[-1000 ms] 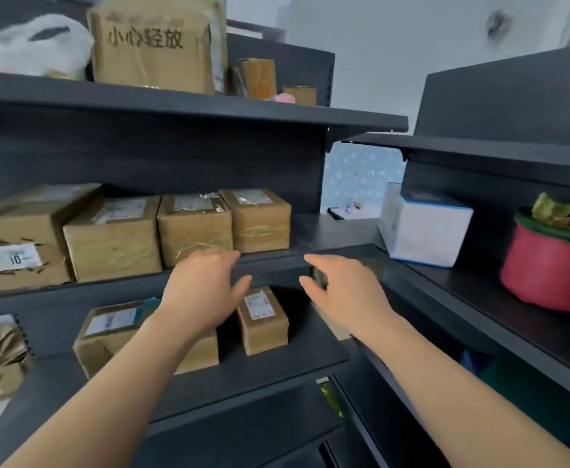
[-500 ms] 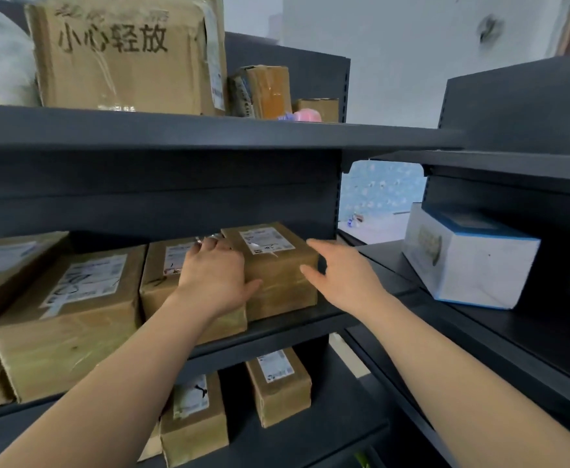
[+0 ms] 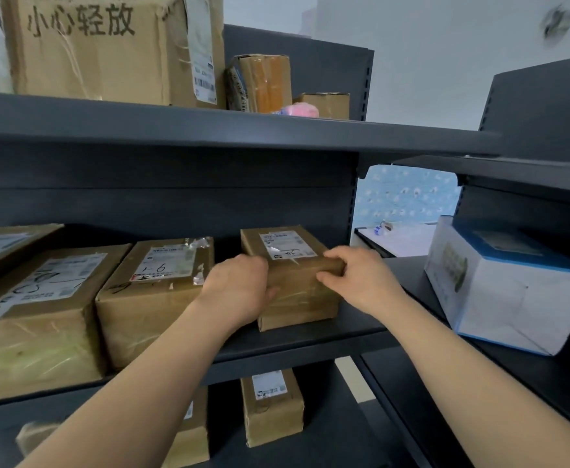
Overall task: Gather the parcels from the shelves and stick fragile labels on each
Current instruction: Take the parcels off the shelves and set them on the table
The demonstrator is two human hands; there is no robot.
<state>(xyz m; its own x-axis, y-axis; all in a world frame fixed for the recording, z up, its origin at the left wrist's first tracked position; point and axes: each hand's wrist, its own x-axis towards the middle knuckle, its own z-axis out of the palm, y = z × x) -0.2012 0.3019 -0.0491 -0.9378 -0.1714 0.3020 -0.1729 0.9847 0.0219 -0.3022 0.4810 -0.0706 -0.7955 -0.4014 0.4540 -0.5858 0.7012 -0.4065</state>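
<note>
A small brown taped parcel (image 3: 290, 255) with a white shipping label stands at the right end of the middle shelf (image 3: 310, 339). My left hand (image 3: 239, 287) clasps its left front side and my right hand (image 3: 354, 275) clasps its right front corner. Left of it on the same shelf stand two more brown parcels: one marked "1-6" (image 3: 155, 282) and a larger one (image 3: 37, 319). On the shelf below, a narrow parcel (image 3: 271, 407) stands upright, with another (image 3: 189, 437) partly hidden behind my left forearm.
The top shelf (image 3: 209, 130) carries a big carton with black handwriting (image 3: 98, 49), a taped packet (image 3: 263, 82) and a small box (image 3: 327, 104). A white and blue box (image 3: 506, 292) sits on the adjoining right shelf unit (image 3: 546, 376).
The view has come closer to the middle shelf. Both hands have closed in from apart onto the rightmost small parcel and now grip it from either side.
</note>
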